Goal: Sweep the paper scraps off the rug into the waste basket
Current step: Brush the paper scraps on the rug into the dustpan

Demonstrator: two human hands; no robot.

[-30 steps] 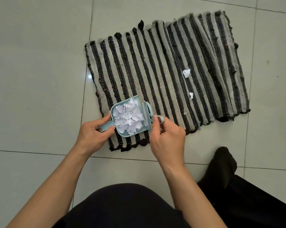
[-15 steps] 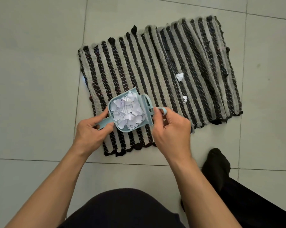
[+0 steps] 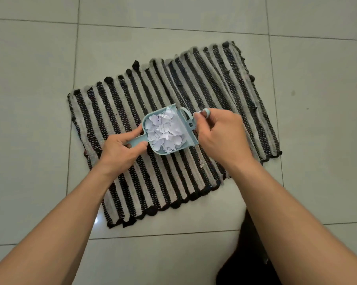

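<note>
The paper scraps (image 3: 165, 131) lie heaped in the blue dustpan (image 3: 151, 144); left hand (image 3: 120, 150) grips its handle, right hand (image 3: 220, 136) pinches the small brush (image 3: 188, 127); visible rug (image 3: 224, 87) looks clear; no waste basket in view, so emptying seems left.

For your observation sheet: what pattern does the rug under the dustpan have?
Black and beige stripes on the rug, seen in the head view.

Camera: one, worn on my head.
Facing: forward and steeply down, over my forearms.
Nearness: close; my left hand (image 3: 120, 150) and right hand (image 3: 220, 136) sat mid-frame.
Coverage: the whole striped rug (image 3: 194, 95) on the tiled floor (image 3: 29, 99).
</note>
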